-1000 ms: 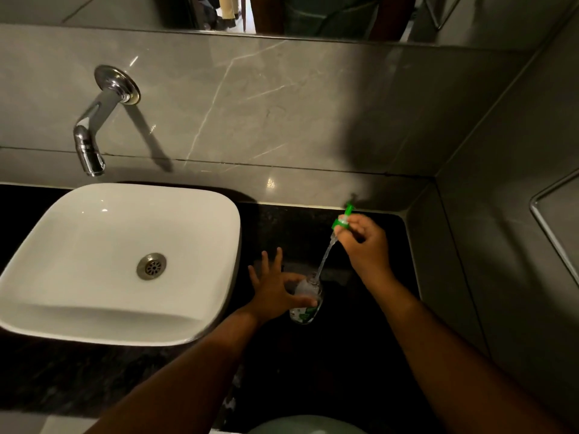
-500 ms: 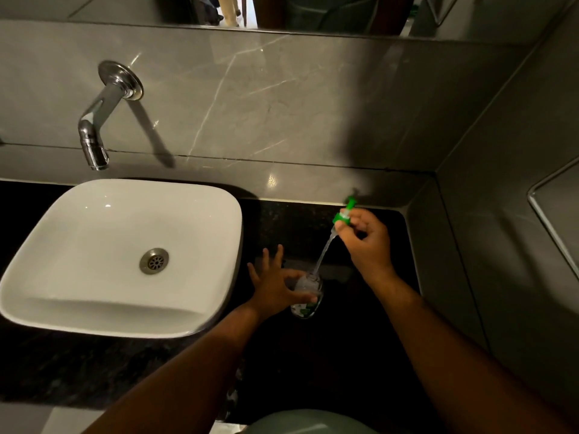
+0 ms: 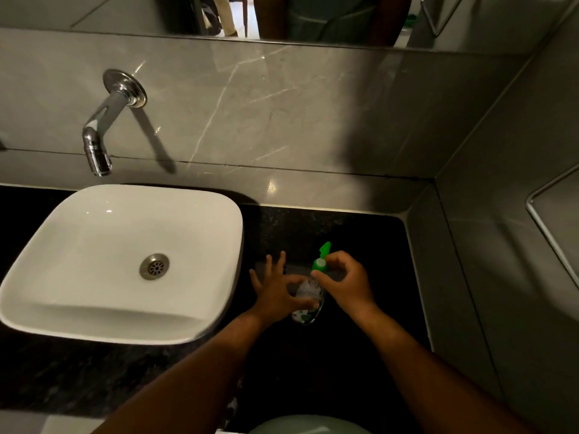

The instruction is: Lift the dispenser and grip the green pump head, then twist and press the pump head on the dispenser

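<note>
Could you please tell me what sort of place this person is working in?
Most likely a bathroom: a white basin sits on a dark counter under a wall-mounted chrome tap, with a mirror above the tiled wall. Both hands handle a clear pump bottle beside the basin.

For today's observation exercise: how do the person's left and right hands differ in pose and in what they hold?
The left hand grips the clear bottle with fingers spread; the right hand pinches the green pump top. The left sits lower, on the bottle's body; the right sits at its neck. Both work over the black counter.
</note>
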Motion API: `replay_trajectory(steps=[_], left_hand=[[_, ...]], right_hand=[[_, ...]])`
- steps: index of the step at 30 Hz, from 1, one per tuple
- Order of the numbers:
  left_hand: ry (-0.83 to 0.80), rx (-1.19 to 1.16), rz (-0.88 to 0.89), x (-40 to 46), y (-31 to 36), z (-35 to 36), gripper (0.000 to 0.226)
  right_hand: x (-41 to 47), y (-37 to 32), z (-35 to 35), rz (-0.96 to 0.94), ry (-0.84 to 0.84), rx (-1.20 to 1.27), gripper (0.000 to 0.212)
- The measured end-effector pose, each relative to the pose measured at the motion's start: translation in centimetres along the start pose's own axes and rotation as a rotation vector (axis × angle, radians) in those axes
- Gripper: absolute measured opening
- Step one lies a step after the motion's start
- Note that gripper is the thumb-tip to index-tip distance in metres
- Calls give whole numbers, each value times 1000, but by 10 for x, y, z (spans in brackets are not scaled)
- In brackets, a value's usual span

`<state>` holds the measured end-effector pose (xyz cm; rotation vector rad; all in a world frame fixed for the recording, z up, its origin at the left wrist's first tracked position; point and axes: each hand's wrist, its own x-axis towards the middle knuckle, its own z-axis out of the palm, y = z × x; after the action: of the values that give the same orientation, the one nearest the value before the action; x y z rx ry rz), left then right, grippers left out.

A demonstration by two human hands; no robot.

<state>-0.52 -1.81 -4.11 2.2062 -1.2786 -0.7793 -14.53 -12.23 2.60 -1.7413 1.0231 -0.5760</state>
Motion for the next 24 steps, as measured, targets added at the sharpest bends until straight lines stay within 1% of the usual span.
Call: replay_trajectory(steps=[5, 7, 10, 13, 15, 18, 19, 21, 24], left_hand=[[12, -12, 7, 0, 2, 2, 61], [7, -37, 2, 0, 2, 3, 55], [14, -52, -6, -1, 3, 3, 58], [13, -37, -33, -1, 5, 1, 66], [4, -37, -64, -1, 5, -1, 69], [-13, -42, -91, -3, 6, -5, 77], [-19, -40, -92, -3, 6, -6, 79], [-19, -33, -88, -4, 6, -6, 79], [-5, -24, -84, -5, 6, -4, 71]], right_hand=[[4, 2, 1, 33, 33, 64, 23], [4, 2, 1, 56, -7, 24, 24], [-1, 6, 4, 75, -105, -29, 28], [-1, 5, 7, 103, -112, -25, 30], [-1, 1, 7, 116, -131, -1, 37], [-3, 0, 6, 156, -185, 182, 66], [-4, 0, 5, 166, -201, 220, 71], [-4, 0, 4, 179, -205, 241, 70], [-2, 0, 8, 149, -106, 166, 71]])
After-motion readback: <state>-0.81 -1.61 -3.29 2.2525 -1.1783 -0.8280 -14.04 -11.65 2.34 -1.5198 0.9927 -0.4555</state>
